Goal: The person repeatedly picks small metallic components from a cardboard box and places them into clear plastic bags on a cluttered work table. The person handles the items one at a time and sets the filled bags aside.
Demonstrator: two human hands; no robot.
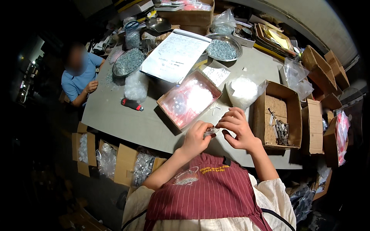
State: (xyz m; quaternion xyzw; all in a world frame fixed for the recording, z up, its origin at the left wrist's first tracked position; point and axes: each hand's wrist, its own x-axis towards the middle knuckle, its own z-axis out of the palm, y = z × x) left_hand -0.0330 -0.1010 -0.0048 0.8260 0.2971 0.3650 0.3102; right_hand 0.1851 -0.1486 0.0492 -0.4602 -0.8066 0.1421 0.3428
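My left hand [197,137] is closed round a small clear plastic piece [211,132] at the table's near edge; its exact kind is too small to tell. My right hand [238,129] hovers just to the right, fingers bent and thumb held apart, its fingertips close to that piece. Nothing shows in its grasp. Just beyond both hands stands a shallow cardboard box [163,103] of pink plastic bags and small white pieces. A few thin white sticks [216,110] lie on the table between this box and a clear bag of white pieces [243,92].
To the right, an open carton [259,129] holds metal pins. Farther back are a paper pad [175,56], metal bowls of small hardware [223,50], and a red-black handled tool [132,104]. Another person [83,73] sits at the left. Boxes of bagged parts [144,165] stand below the table edge.
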